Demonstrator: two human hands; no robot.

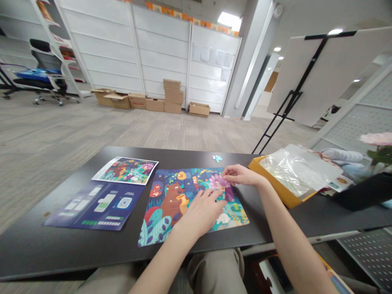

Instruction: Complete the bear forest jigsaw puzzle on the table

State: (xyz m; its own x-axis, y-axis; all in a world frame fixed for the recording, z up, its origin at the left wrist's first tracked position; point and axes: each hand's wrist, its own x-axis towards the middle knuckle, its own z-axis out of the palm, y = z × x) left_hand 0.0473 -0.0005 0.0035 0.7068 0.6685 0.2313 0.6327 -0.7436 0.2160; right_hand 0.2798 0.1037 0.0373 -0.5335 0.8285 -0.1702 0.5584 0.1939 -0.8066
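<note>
A colourful jigsaw puzzle [174, 197] with a brown bear and other animals lies flat on the dark table. My left hand [203, 209] rests palm down on its middle, fingers stretched out and apart. At the puzzle's upper right corner is my right hand [241, 175], its fingers curled towards the thumb; whatever is between the fingertips is hidden. Just beyond the puzzle's far edge sits a small loose light-blue puzzle piece or small cluster [217, 158]. Left of the puzzle, a printed picture [127, 170] of the same scene overlaps a dark purple sheet [92, 206].
A yellow box [280, 190] holding clear plastic wrapping [284, 167] stands right of my right forearm. Beyond it are a black object [361, 190] and a pink flower [378, 139]. Cardboard boxes [154, 105], an office chair [45, 73] and a board on a stand [330, 73] are farther off.
</note>
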